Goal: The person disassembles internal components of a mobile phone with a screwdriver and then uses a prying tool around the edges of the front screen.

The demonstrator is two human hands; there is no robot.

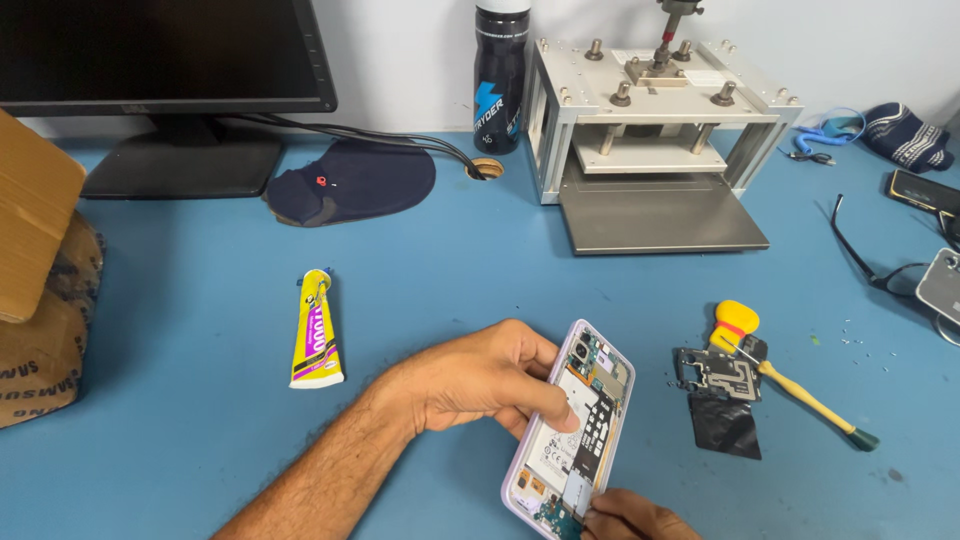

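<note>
My left hand (480, 380) grips an opened smartphone (575, 430) by its left edge, thumb across the exposed inside. The phone has a pale lilac frame, its back cover is off, and circuit boards and a white battery area show. My right hand (630, 515) is at the bottom edge of the view, fingertips touching the phone's lower end; whether it holds anything is hidden. To the right of the phone lie a removed metal shield plate (715, 372) and a black square piece (725, 425).
A yellow-handled screwdriver (790, 385) lies right of the plate. A yellow glue tube (317, 330) lies at left. A metal press (650, 130), dark bottle (500, 70), monitor (160, 60), dark cap (350, 180), cardboard box (30, 220) and eyeglasses (860, 250) stand around the blue table (200, 450).
</note>
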